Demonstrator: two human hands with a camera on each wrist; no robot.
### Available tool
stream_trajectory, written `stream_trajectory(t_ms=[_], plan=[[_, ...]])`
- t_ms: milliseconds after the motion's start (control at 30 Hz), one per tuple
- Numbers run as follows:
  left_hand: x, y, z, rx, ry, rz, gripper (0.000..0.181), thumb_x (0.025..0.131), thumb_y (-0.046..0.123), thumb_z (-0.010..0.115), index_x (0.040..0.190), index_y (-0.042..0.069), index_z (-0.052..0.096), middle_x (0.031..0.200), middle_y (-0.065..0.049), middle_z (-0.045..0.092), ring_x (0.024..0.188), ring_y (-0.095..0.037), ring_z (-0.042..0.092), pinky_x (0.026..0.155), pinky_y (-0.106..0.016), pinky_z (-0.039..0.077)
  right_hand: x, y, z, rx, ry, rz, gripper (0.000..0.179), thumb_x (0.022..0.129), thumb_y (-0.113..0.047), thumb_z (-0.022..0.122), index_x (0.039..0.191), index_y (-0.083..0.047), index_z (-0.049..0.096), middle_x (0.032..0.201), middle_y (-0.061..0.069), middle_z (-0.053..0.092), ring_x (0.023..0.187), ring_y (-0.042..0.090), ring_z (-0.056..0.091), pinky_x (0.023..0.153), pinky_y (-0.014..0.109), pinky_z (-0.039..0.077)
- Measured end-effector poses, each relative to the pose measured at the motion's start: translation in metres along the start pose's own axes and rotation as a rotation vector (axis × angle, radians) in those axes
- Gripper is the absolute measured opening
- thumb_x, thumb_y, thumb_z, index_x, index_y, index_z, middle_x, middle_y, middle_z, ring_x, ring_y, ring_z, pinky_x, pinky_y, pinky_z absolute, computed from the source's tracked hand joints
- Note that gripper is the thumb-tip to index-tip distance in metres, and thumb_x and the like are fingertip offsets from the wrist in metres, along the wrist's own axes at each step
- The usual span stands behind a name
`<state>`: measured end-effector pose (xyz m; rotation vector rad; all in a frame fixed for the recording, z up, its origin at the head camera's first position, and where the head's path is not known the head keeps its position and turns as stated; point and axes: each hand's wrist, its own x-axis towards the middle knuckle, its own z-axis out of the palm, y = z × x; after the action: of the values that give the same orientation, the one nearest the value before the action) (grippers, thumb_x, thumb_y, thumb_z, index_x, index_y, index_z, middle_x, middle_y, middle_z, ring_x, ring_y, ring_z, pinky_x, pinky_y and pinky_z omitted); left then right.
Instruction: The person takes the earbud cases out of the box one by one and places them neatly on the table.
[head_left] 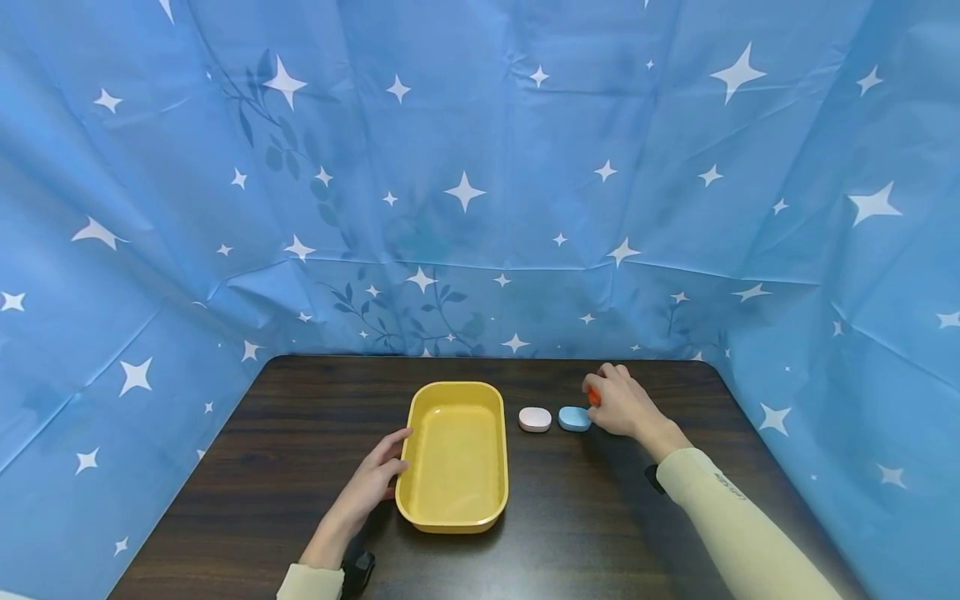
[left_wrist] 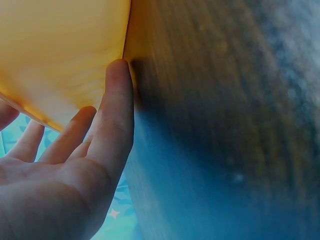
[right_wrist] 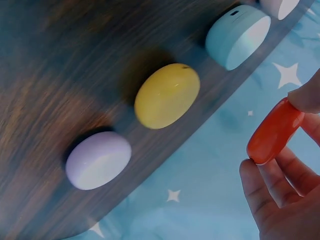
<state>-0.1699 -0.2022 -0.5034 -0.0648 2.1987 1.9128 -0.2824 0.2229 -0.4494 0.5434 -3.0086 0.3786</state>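
My right hand (head_left: pixel 624 402) pinches a glossy orange-red oval case (right_wrist: pixel 276 131) between thumb and fingertips, and the fingers partly cover it in the head view. Beside that hand on the table stands a light blue oval case (head_left: pixel 574 419), with a pale pink one (head_left: pixel 535 419) to its left. The right wrist view also shows a yellow case (right_wrist: pixel 167 96) and a lilac one (right_wrist: pixel 98 161) in the same row; the right arm hides them in the head view. My left hand (head_left: pixel 367 483) rests its extended fingers against the left side of the yellow tray (head_left: pixel 402 492).
The tray stands on a dark wood-grain table (head_left: pixel 277 450), left of the cases. A blue curtain (head_left: pixel 480 208) with white stars hangs behind the table and around both sides.
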Motion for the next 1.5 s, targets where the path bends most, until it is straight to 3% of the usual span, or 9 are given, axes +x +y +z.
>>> stream_trajectory(t_ms=[1133,1500], plan=[[0.000,0.001,0.000,-0.010,-0.007,-0.005,0.053,0.103,0.012,0.050,0.155,0.017,0.042,0.158,-0.024,0.036,0.128,-0.038,0.055,0.090,-0.053,0.054,-0.025,0.049,-0.014,0.023,0.037,0.125,0.027,0.082,-0.013,0.071,0.108,-0.004,0.070,0.109,0.018,0.053,0.097,0.037,0.042,0.078,0.051,0.045],[0.000,0.002,0.000,0.000,-0.012,0.003,0.055,0.102,0.012,0.050,0.156,0.014,0.040,0.155,-0.023,0.040,0.126,-0.037,0.056,0.088,-0.052,0.054,-0.037,0.065,-0.016,0.020,0.039,0.158,0.033,0.079,-0.015,0.074,0.109,-0.002,0.069,0.103,0.018,0.053,0.096,0.038,0.042,0.073,0.049,0.043]])
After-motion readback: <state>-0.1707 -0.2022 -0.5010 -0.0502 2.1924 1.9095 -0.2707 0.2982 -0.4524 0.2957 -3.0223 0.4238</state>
